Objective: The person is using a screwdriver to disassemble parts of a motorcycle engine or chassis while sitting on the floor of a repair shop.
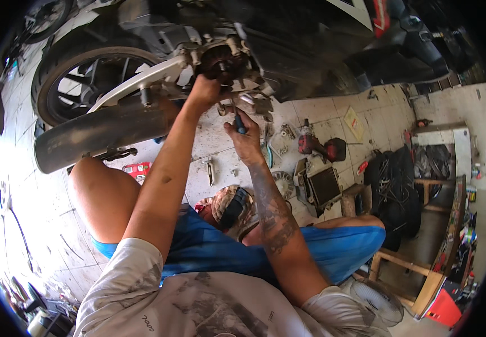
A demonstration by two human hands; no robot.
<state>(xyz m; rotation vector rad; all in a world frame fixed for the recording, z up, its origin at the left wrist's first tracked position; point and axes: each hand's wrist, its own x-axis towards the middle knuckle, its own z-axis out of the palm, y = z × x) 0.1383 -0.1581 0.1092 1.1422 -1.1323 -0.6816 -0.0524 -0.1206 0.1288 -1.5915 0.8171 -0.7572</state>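
A motorbike's uncovered engine side (220,59) faces me, with its dark round opening at the centre. Up at the lower edge of that opening is my left hand (205,91); its fingers go in among the dark parts and are hidden. Just right of it, my right hand (246,137) is closed around the blue-black handle of a screwdriver (239,124), whose shaft points up at the engine's underside. To the left are the exhaust muffler (100,135) and the rear wheel (91,84).
On the tiled floor lie a red cordless drill (319,145), a radiator (323,185), a small metal part (210,171) and a camouflage cap (233,203). A wooden frame (417,264) and a black bag (392,191) stand at the right. A fan (375,300) is near my right side.
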